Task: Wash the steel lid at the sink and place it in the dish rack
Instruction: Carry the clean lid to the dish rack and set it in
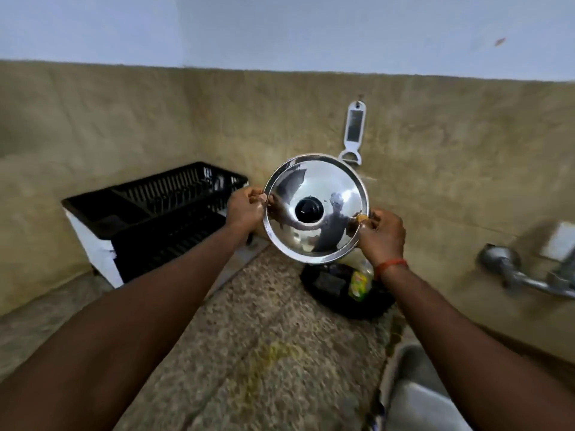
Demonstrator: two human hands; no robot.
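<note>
A round shiny steel lid [323,185] with a black knob at its centre is held up in the air, tilted with its mirrored face toward me, above the stone counter. My left hand [244,209] pinches its left rim. My right hand [381,236] grips its lower right rim; a red thread band circles that wrist. The black plastic dish rack [161,194] stands to the left against the wall, on a white base. The steel sink [413,396] shows at the bottom right, partly behind my right forearm.
A wall tap [516,272] juts out at the right. Below the lid sits a black dish [339,293] holding a yellow-green soap bottle [359,284]. A white peeler-grater [354,132] hangs on the tiled wall. The speckled counter [264,337] has a yellowish stain.
</note>
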